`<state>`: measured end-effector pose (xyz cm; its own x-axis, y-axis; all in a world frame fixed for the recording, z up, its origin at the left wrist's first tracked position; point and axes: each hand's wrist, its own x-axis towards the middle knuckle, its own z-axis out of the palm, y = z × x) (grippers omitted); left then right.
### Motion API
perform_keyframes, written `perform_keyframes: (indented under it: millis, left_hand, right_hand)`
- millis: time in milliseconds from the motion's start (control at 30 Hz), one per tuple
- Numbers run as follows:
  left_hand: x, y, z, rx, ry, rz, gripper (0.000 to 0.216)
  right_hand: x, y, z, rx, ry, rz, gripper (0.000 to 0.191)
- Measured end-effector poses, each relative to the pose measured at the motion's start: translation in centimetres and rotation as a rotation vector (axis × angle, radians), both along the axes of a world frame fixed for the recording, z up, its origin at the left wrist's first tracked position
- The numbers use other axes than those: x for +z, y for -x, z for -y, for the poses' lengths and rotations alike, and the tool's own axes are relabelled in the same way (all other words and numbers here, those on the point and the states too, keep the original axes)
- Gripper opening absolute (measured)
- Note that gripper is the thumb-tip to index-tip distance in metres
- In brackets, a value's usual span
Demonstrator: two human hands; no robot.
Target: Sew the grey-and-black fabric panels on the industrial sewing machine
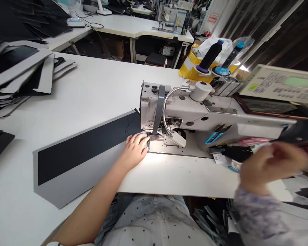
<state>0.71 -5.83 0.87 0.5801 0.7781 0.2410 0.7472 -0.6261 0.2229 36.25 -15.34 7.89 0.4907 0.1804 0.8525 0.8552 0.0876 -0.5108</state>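
A long panel [82, 148], black in a strip along its middle and grey at its borders, lies slantwise on the white table. Its right end reaches under the head of the sewing machine [195, 109]. On that end rests my left hand [135, 150], palm down with fingers spread, close beside the presser foot and needle area. Loose dark thread trails over the panel just behind the fingers. My right hand [272, 167] is raised off the table at the right, near the machine's dark handwheel [300, 126]. Motion smears its fingers, so any grip is unclear.
Stacked grey and black pieces [20, 71] lie at the left. Blue thread snips [217, 135] rest against the machine. Behind it stand thread cones [210, 56], and a control panel [282, 83] sits on top. Cut pieces [303, 188] lie at the lower right.
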Motion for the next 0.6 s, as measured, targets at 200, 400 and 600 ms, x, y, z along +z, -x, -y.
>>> perform_keyframes:
  millis: [200, 400, 600]
  left_hand:
    - [-0.3, 0.5, 0.0, 0.018, -0.036, 0.0, 0.043]
    - [-0.2, 0.6, 0.2, 0.046, -0.021, 0.033, 0.04]
    - [0.0, 0.4, 0.2, -0.016, -0.015, 0.005, 0.036]
  right_hand:
    - [-6.8, 15.7, -3.2, 0.713, 0.843, 0.263, 0.012]
    - [-8.8, 19.8, -6.5, 0.662, 0.878, 0.337, 0.018]
    - [-9.0, 20.4, -5.7, 0.629, 0.86, 0.434, 0.017]
